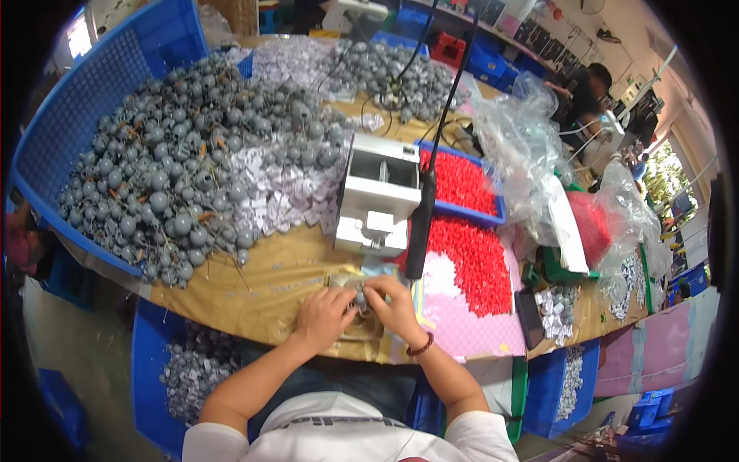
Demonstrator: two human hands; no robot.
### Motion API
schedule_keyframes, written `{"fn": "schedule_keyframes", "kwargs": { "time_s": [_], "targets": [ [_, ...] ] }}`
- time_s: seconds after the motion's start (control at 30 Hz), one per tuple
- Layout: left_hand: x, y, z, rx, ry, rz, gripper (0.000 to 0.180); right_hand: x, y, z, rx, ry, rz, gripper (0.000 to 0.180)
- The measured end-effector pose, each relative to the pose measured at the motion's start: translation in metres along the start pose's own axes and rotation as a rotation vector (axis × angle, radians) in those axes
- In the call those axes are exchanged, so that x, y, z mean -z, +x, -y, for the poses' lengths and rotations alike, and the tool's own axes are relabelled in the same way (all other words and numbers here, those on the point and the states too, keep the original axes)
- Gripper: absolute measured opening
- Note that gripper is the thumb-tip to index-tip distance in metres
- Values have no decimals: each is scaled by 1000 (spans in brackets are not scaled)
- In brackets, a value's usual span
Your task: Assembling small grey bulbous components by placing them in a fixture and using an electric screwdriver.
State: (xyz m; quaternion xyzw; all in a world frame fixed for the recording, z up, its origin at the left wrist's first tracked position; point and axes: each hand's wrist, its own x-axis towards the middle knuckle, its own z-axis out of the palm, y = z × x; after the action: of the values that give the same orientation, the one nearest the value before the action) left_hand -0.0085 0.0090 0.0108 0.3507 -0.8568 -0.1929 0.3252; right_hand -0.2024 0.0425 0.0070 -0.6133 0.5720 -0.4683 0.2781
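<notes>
At the table's front edge my left hand [325, 316] and my right hand [395, 308] meet, fingertips closed around a small grey part [359, 297]. It looks like the grey round parts with thin stems [165, 173] heaped to the left, though my fingers cover much of it. Beneath my hands lies a yellowish, clear-looking piece [362, 329], partly hidden. Just beyond them stands a white-and-grey boxy machine [377, 196], with a black stick-like tool [421, 231] upright against its right side.
A blue crate [46, 165] lies tipped behind the grey heap. White small pieces [289, 192] lie beside it. Red small parts [469, 262] cover a pink sheet [485, 335] and fill a blue tray [493, 212]. Clear plastic bags [516, 123] are piled right. Another person [589, 96] is in the background.
</notes>
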Motion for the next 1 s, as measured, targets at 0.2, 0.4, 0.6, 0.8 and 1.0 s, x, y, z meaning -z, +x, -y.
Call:
{"fn": "schedule_keyframes", "kwargs": {
  "time_s": [0.2, 0.4, 0.6, 0.8, 1.0],
  "targets": [
    [-3, 0, 2, 10, 0, 17, 35, -18, 3, -8, -206, 276, -54, 9],
    [-2, 5, 4, 28, -16, 19, 36, -33, 10, 0, -282, 421, -170, 12],
    [-1, 6, 3, 29, -4, 46, 36, -43, 20, -1, -164, 225, -277, 10],
    [-1, 7, 6, 40, -65, 49, 36, -40, 30, -8, -130, 382, -196, 13],
    [60, -26, 13, 70, -171, 167, 35, 19, 11, -32, -157, 326, -85, 17]
  ]
}}
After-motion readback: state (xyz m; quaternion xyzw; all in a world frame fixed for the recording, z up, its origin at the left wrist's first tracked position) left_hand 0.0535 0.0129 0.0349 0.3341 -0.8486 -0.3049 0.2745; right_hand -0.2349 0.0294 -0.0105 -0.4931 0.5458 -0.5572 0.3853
